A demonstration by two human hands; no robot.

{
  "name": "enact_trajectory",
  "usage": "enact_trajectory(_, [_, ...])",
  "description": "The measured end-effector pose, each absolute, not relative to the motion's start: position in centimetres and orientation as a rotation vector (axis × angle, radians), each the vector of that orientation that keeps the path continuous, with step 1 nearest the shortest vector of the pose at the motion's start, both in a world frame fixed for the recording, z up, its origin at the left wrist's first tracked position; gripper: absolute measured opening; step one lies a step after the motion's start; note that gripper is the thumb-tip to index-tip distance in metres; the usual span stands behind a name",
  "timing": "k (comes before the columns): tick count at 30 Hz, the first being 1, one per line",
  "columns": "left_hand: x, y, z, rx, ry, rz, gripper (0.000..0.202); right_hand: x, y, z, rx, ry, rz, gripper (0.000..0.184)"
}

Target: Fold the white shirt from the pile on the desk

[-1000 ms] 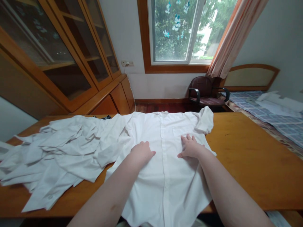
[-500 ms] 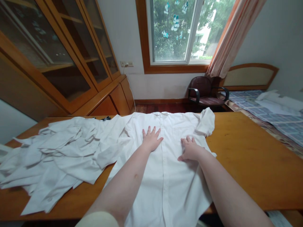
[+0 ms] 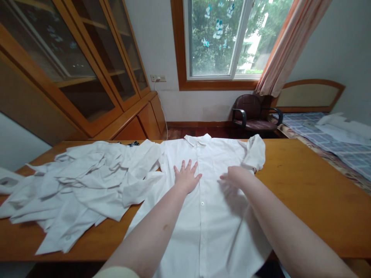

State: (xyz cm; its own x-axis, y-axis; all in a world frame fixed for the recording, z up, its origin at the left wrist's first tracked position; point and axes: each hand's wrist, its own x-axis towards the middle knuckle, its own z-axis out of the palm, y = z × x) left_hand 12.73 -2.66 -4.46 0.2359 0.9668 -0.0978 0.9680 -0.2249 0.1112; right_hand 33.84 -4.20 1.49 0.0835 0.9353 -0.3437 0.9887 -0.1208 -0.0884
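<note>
A white buttoned shirt [image 3: 203, 216] lies front side up on the wooden table [image 3: 304, 193], collar toward the window, hem hanging over the near edge. My left hand [image 3: 187, 175] rests flat on the shirt's chest left of the button placket, fingers spread. My right hand [image 3: 236, 175] lies on the chest right of the placket, fingers curled down onto the cloth; it looks slightly blurred and I cannot see whether it pinches the fabric. The shirt's right sleeve [image 3: 255, 152] is folded up near the table's far side.
A heap of several white shirts [image 3: 75, 185] covers the table's left half. A wooden glass-door cabinet [image 3: 72, 69] stands at the left. Beyond the table are a dark armchair [image 3: 252, 114], a window with a curtain [image 3: 286, 42], and a bed [image 3: 333, 135] at the right.
My left hand slid forward from mid-shirt up to the chest and spread flat. My right hand moved slightly forward and curled. The shirt shifted; its collar now shows.
</note>
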Motion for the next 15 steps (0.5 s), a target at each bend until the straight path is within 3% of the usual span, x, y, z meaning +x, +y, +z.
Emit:
enact_trajectory(7, [13.2,-4.5,-4.2,2.305,1.882,-0.036,0.065,30.4,-0.6,-0.3,2.142,2.246,-0.395,0.064])
enact_trajectory(15, [12.8,-4.5,-3.9,2.328,1.849,-0.043,0.065,32.6,-1.6,-3.8,2.124,2.398,-0.301,0.061])
